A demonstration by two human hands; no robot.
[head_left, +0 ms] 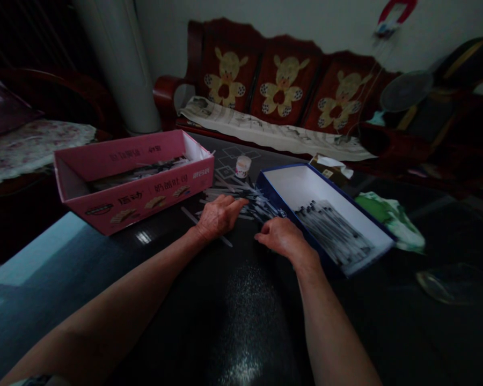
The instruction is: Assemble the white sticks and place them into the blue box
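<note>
On the dark table lies a loose pile of thin, pale, see-through sticks (261,202), some with dark parts. My left hand (220,215) rests at the pile's near left side, fingers curled and the index finger reaching over the sticks. Whatever its fingers hold is hidden. To the right, my right hand (280,236) is beside the near wall of a blue box (284,185), thumb and fingertips close together. I cannot make out anything between them. Inside the blue box, many similar dark-tipped sticks (332,230) lie side by side in a row.
A pink box (145,201) with more sticks inside stands at the left. A small white tub (242,166) is behind the pile. Right of the blue box are a tissue box (330,170) and a green-white plastic bag (392,220). Behind the table is a wooden sofa (261,80).
</note>
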